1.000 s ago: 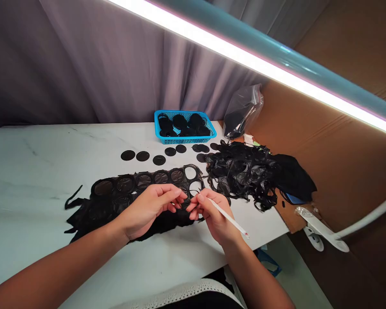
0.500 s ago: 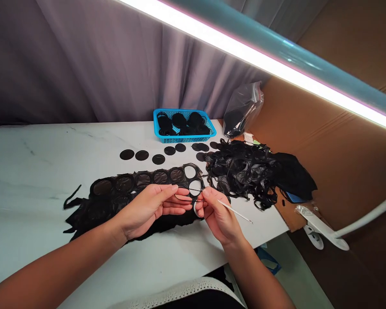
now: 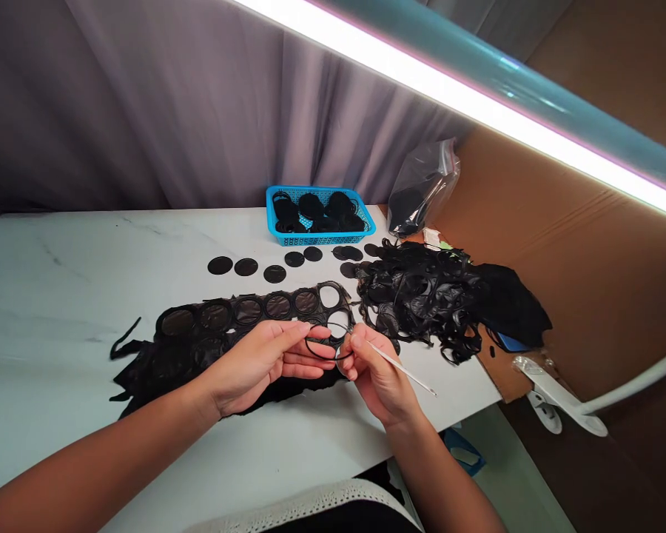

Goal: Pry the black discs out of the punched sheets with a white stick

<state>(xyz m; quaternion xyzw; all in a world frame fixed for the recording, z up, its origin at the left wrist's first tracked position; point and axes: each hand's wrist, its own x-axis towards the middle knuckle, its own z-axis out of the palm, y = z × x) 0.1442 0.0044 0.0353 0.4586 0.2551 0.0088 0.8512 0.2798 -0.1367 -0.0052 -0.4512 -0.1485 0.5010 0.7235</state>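
A thin black ring [image 3: 306,345] hangs between 2 bare hands above a worktable [image 3: 89,311], exposed to a slip. The left hand [image 3: 260,363] has its thumb and forefinger closed on the ring's left side, its other fingers extended; the right hand [image 3: 380,370] is pinched around a slim white tool [image 3: 402,368] and, it appears, the ring's far side. Uneven pull could warp so fine a loop or spring it loose, and the tool, sharing that grip, could snag it. Dropped, the ring could vanish against the black perforated sheet [image 3: 172,363] just beneath, or its ragged edge could catch a sleeve of stray strips.

The ring is narrow and smooth, seemingly pliable; the tool is straight, tapering toward its outer end. The sheet looks soft and layered, patterned with round outlines, 2 of them open to the pale, marble-veined tabletop. Beyond it lie flat, matte black discs [image 3: 220,265], 5 of them apart from the rest, beside a glossy, curling heap of black scraps [image 3: 416,289]. Farther back stand a latticed blue basket [image 3: 322,239] of dark coils and a crinkled clear bag [image 3: 427,181], before a softly pleated curtain [image 3: 172,111].
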